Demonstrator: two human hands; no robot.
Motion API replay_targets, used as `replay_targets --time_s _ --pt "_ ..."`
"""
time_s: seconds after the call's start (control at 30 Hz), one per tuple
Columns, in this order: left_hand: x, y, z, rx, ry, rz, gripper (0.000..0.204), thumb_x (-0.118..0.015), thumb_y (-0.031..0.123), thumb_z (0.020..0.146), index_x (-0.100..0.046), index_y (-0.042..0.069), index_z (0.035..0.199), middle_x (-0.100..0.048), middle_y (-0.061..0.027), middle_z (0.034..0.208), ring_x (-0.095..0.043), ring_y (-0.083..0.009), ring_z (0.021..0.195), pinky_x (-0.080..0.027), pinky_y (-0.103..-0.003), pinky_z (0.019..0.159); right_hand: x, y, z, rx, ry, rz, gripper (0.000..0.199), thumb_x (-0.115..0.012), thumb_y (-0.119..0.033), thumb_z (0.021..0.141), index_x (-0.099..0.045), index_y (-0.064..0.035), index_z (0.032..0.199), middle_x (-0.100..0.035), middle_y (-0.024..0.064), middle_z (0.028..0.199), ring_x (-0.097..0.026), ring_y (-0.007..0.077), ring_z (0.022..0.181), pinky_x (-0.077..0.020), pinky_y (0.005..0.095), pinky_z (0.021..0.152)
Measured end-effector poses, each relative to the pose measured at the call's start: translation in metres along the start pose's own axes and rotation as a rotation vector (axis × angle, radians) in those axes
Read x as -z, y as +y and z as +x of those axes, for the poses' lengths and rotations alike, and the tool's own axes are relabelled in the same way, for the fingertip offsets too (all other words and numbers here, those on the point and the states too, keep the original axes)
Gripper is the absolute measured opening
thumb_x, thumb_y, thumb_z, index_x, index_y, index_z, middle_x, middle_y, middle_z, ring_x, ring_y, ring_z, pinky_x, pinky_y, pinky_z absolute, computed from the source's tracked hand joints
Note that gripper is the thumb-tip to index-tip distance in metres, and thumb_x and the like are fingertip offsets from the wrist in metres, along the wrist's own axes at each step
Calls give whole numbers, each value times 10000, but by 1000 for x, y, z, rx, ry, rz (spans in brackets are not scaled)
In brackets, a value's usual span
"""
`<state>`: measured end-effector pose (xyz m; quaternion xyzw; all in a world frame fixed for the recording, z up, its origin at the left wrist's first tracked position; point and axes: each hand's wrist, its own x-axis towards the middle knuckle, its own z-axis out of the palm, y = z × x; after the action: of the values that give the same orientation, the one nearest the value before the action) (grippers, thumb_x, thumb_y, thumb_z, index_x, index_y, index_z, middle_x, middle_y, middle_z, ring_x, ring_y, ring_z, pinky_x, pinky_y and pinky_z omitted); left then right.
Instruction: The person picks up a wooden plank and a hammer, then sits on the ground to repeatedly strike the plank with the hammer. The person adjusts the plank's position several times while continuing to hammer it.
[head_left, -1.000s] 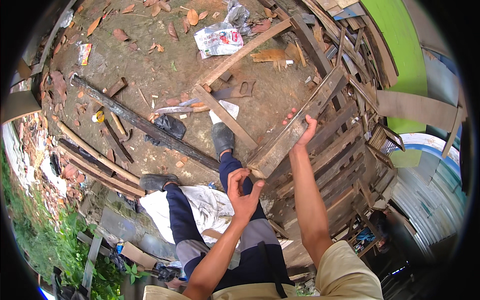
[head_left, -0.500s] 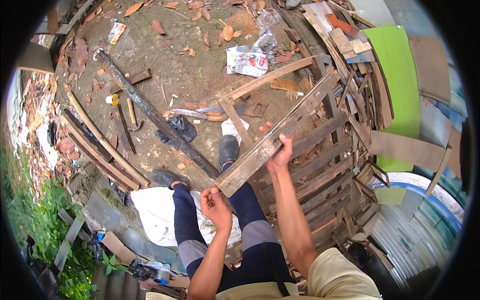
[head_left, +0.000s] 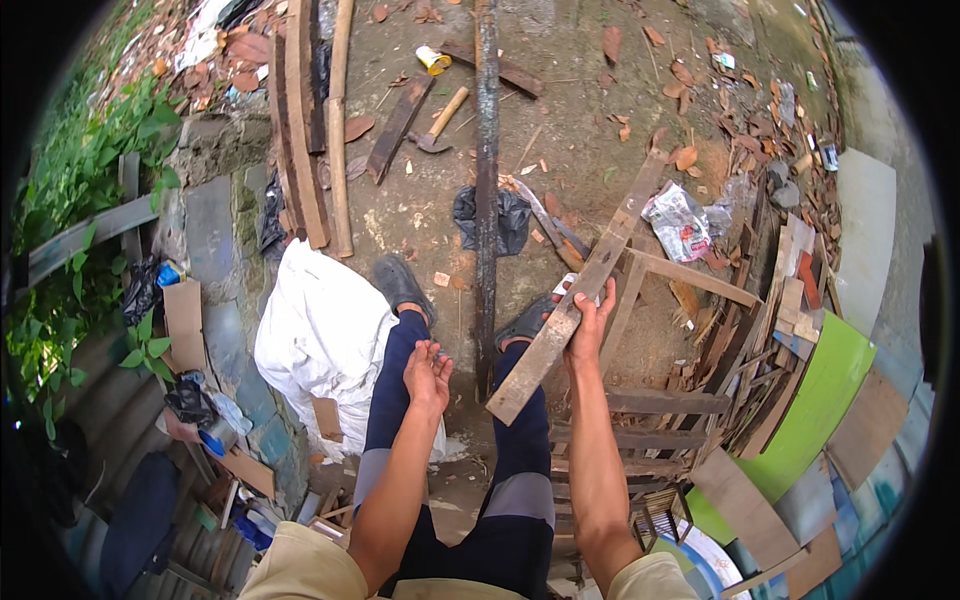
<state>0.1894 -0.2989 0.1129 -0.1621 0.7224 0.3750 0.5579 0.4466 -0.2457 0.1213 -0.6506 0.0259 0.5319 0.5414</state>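
A long, weathered wooden plank [head_left: 580, 310] slants up and away to the right in front of me. My right hand [head_left: 588, 325] grips it around the nearer half, thumb and fingers on opposite edges. Its near end hangs over my right leg. My left hand [head_left: 428, 378] is apart from the plank, above my left leg, palm partly up with fingers curled together. Whatever may be in those fingers is too small to make out. A long dark beam [head_left: 486, 200] lies on the ground between my feet, pointing away from me.
A hammer [head_left: 440, 122] lies left of the beam near long wooden strips [head_left: 308, 130]. A black plastic bag [head_left: 505, 222] and a saw [head_left: 562, 235] are by the beam. White sacking [head_left: 320, 340] lies left; slatted wood [head_left: 665, 402] and a green board [head_left: 800, 420] are right.
My view has turned to the left, so the ground appears rotated. My left hand has come away from the plank's near end. My right hand still holds the plank, now steeper in view.
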Motion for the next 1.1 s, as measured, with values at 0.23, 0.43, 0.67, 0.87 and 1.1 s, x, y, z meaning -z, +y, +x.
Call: replay_targets --time_s 0.23,0.43,0.67,0.87,1.1 --pt "-4 125 42 -24 -89 110 756 -506 548 1016 -242 98 1563 -371 -153 1562 -417 -366 1392 -462 -490 1043 -77 50 11 27 -230 -543 914 -642 -214 845 -128 -131 1596 -481 240 1398 -559 314 1153 -456 407 986" --pt "7 180 43 188 -641 560 960 -524 630 976 -128 14 1597 -274 -255 1603 -289 -342 1492 -286 -474 1182 -220 83 -19 78 -359 -1006 1025 -719 -238 828 -66 -90 1604 -339 284 1535 -440 360 1365 -370 386 1114" --pt "15 225 97 -232 -408 856 993 -761 536 856 -315 -87 1488 -463 -295 1446 -427 -354 1397 -351 -424 1142 -360 162 -13 94 -341 -1218 1054 -719 -322 796 -60 -138 1597 -560 395 1278 -611 507 1135 -474 498 1004" --pt "33 288 167 -432 -341 971 899 -745 488 870 -376 -89 1452 -559 -294 1353 -538 -346 1302 -419 -410 1080 -424 224 19 159 -452 -1086 1112 -769 -421 824 -41 -83 1593 -505 376 1366 -582 438 1216 -468 460 1024" --pt "29 322 197 -613 -223 1177 824 -655 456 917 -344 -44 1494 -562 -300 1345 -640 -387 1100 -479 -448 984 -474 226 44 -289 -536 -1003 1187 -844 -310 778 -27 59 1558 -458 340 1423 -556 385 1252 -468 405 1052"
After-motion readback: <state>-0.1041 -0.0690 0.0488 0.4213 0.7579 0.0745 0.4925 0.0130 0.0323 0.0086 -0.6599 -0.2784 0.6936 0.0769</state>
